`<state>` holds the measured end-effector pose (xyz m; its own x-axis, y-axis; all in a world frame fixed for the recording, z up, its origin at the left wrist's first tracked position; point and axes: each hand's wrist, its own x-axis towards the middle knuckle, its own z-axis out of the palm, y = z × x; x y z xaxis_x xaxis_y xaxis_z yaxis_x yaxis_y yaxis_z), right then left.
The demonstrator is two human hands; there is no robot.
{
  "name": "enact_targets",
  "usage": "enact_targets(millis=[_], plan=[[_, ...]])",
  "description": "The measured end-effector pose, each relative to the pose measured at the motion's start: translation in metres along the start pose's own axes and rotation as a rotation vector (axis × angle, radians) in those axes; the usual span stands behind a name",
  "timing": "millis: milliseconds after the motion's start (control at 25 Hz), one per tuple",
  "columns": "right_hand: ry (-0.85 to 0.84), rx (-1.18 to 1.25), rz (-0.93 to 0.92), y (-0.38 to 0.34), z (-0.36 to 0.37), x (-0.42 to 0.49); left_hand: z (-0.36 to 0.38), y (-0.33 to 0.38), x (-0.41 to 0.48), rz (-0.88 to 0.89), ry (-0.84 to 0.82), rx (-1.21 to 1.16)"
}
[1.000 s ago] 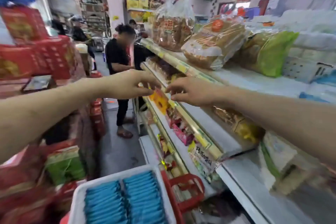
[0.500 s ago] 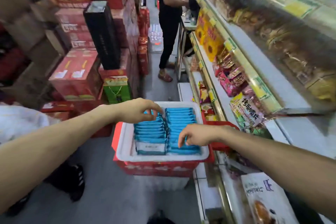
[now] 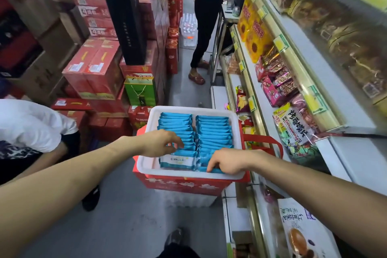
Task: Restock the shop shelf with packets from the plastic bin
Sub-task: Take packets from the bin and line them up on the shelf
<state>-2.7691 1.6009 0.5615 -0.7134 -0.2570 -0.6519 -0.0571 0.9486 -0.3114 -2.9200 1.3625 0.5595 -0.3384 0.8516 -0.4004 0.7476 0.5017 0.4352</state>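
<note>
A white plastic bin [image 3: 234,123] sits in a red carrier in the aisle, holding two rows of blue packets [image 3: 213,130] standing on edge. My left hand [image 3: 161,142] is over the left row, fingers curled down onto the packet tops. My right hand [image 3: 228,161] reaches into the near end of the right row, fingertips dug between the packets. Neither hand has lifted a packet clear. The shop shelf [image 3: 270,111] runs along the right, stocked with snack bags.
Stacked red cartons [image 3: 94,69] and a tall black box [image 3: 127,21] line the left side. A person in black [image 3: 207,12] stands further down the aisle. Someone in a white top [image 3: 31,125] crouches at the left. Red carrier handles [image 3: 266,142] stick out beside the shelf.
A second ago both hands were up at the shelf edge. They came down to the bin, and since half a second ago both fingers have settled deeper among the blue packets.
</note>
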Motion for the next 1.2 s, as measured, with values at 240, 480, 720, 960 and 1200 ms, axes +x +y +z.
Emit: enact_targets(millis=[240, 480, 720, 960, 1200], plan=[[-0.14, -0.106, 0.018, -0.005, -0.001, 0.012, 0.026, -0.011, 0.005, 0.054, -0.027, 0.147], [-0.006, 0.096, 0.007, 0.002, -0.035, -0.012, 0.035, -0.001, 0.008, 0.128, -0.15, 0.19], [0.536, 0.191, -0.063, 0.004, -0.107, -0.059, 0.029, -0.001, 0.011, 0.131, -0.121, 0.133], [0.696, 0.126, -0.048, 0.003, -0.167, -0.103, -0.104, 0.01, 0.008, 0.178, 0.046, 0.165], [0.619, 0.037, 0.085, 0.013, -0.248, -0.179, -0.276, 0.073, -0.003, 0.302, 0.211, 0.079]])
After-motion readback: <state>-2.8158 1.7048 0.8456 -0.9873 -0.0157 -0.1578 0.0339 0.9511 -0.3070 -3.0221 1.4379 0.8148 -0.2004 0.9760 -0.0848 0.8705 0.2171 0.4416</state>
